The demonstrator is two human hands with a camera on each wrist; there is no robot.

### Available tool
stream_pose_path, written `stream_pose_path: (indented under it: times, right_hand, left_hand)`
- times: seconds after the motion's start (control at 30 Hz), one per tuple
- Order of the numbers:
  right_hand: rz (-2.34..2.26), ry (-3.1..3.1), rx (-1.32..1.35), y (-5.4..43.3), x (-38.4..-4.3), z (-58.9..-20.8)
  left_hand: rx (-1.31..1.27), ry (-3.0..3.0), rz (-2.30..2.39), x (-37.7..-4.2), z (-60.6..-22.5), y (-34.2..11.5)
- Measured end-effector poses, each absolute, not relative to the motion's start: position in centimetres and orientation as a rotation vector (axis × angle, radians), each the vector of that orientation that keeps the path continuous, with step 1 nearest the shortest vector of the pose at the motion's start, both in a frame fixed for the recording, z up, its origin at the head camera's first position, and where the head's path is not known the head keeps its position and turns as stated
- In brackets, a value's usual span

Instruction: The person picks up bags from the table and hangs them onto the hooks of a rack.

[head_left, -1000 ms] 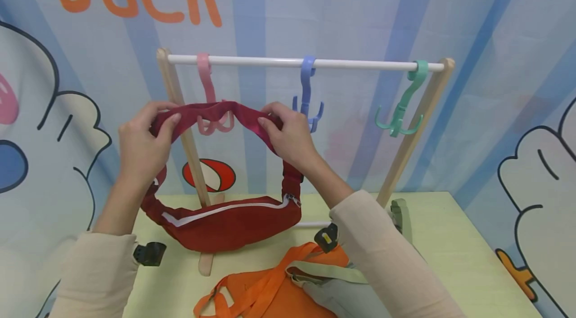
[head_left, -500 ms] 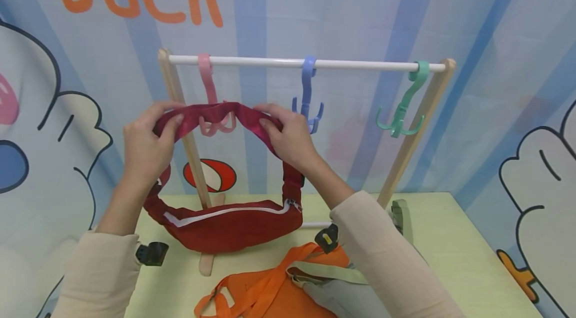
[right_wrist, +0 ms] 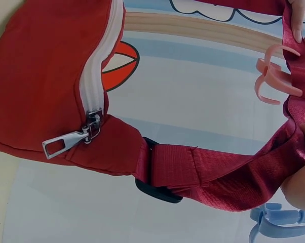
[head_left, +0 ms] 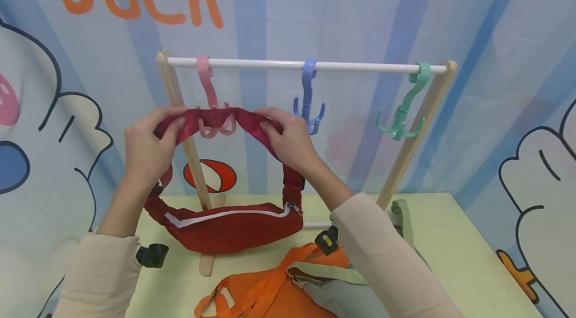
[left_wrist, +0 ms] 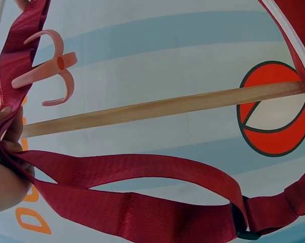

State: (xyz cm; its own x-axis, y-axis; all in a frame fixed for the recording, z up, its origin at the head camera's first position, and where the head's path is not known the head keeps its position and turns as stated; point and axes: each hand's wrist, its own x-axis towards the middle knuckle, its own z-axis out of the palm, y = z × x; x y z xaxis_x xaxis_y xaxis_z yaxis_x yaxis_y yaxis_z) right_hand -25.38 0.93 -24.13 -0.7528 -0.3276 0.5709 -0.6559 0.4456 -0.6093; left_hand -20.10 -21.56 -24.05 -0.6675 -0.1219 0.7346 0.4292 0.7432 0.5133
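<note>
A red waist bag (head_left: pixel 238 233) with a white zipper hangs by its strap (head_left: pixel 254 127) between the two hands. My left hand (head_left: pixel 148 148) pinches the strap's left part between thumb and fingers. On the other side my right hand (head_left: pixel 292 140) pinches it too. The stretch between them lies at the prongs of a pink hook (head_left: pixel 208 85), covering their middle in the head view. Both wrist views show pink prongs (left_wrist: pixel 46 73) overlapping the strap. A black buckle (right_wrist: pixel 160 192) and a silver zipper pull (right_wrist: pixel 66 143) show in the right wrist view.
The pink hook hangs from a white rail (head_left: pixel 261 64) on wooden posts, with a blue hook (head_left: pixel 308 93) and a green hook (head_left: pixel 407 100) to its right. Below lie an orange bag (head_left: pixel 270 288) and a grey bag (head_left: pixel 337 295) on the pale table (head_left: pixel 472 258).
Both hands and the strap have come down slightly against the pink hook; prong tips now show above the strap's edge. The left hand has shifted a little right.
</note>
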Motion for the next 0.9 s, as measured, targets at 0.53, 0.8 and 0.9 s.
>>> stream_pose_path:
  times: [0.53,0.8,0.9]
  right_hand:
    - [1.200,-2.357,0.836,0.81,-25.82,-24.24]
    - [1.203,-2.371,0.837,0.69,-25.89,-24.33]
    - [1.205,-2.377,0.837,0.67,-25.94,-24.44]
  left_hand:
    - [-0.231,-2.168,-0.878,-20.39,-24.21,-21.59]
    - [-0.198,-2.212,-0.874,-20.32,-24.23,-21.50]
    - [-0.187,-2.229,-0.881,-20.38,-24.32,-21.48]
